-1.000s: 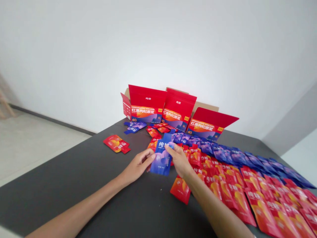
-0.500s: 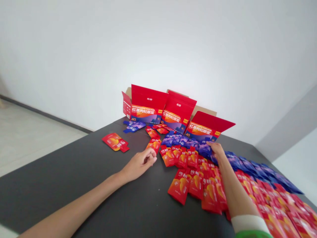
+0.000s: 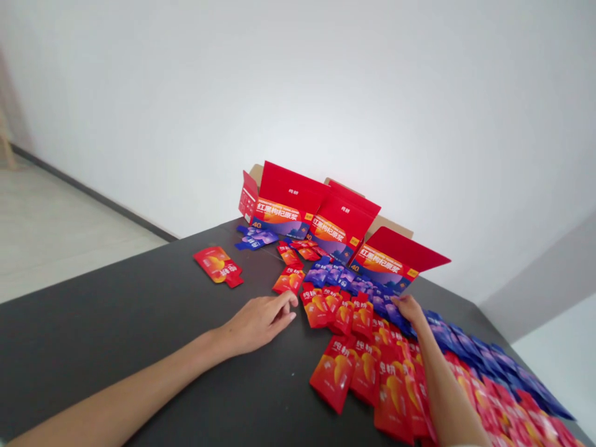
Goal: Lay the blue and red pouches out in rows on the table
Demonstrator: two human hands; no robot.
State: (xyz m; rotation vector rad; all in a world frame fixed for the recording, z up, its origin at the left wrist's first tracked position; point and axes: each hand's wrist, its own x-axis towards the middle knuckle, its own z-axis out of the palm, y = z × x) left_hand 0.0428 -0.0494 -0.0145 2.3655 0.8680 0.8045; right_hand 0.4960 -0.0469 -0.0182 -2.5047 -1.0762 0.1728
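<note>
My left hand (image 3: 263, 320) hovers over or rests on the dark table, its fingers loosely curled and the thumb apart from the forefinger, with nothing visible between them. Just beyond its fingertips lies a red pouch (image 3: 288, 279). Several more red pouches (image 3: 315, 305) lie to its right. Farther right, my right hand (image 3: 410, 308) reaches into the row of blue pouches, its fingers closed on the top end of a blue pouch (image 3: 393, 313). That hand covers part of the pouch. Other blue pouches (image 3: 335, 273) overlap in a row to its left.
Three open red boxes, left (image 3: 279, 214), middle (image 3: 333, 233) and right (image 3: 379, 257), stand at the back by the white wall. A lone red pouch (image 3: 218, 267) lies left on the table (image 3: 186, 316). Many overlapping red pouches (image 3: 395, 397) spread across the front right.
The view has shifted, so the boxes sit a little farther right and pouches lower. My left thumb and forefinger look more apart; my right hand stays at the blue row.
</note>
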